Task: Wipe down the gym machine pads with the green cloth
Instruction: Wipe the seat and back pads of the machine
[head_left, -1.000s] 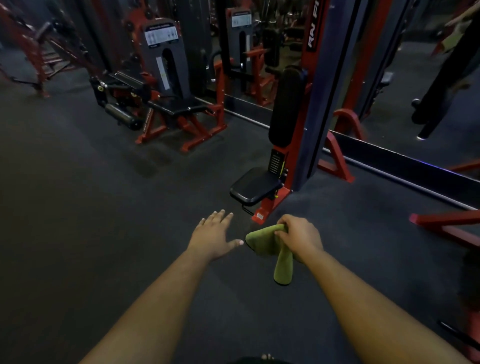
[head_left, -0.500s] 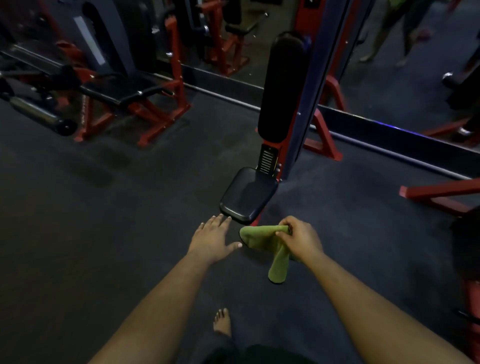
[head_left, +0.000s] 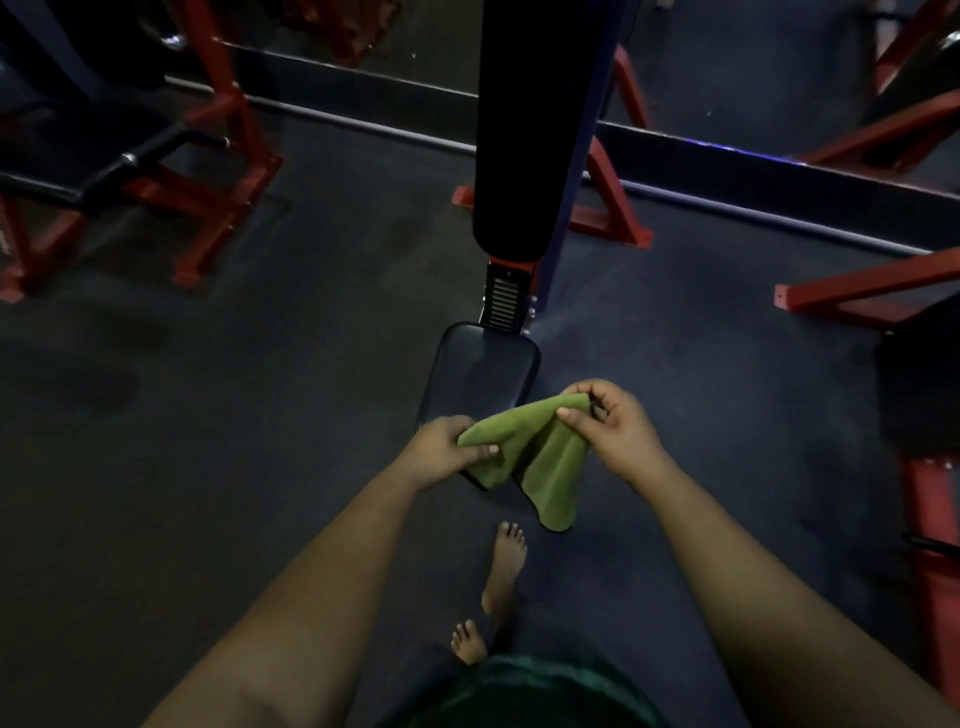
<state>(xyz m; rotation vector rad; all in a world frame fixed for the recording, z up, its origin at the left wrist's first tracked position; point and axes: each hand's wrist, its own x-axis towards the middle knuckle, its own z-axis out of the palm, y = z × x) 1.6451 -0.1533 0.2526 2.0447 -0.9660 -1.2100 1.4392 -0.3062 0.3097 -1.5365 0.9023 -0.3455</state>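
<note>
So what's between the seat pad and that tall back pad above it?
In the head view, a red bracket with a slotted adjustment plate joins the seat pad to the back pad; no cloth or hand lies there.

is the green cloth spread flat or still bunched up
Bunched, not flat: the green cloth is held up between the left hand and right hand, creased in the middle, one end hanging down.

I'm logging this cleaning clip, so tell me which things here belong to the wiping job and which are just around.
Job: green cloth, pinched by left hand and right hand; seat pad; back pad.

Just around: red bench frame, red floor bar, bare feet.
</note>
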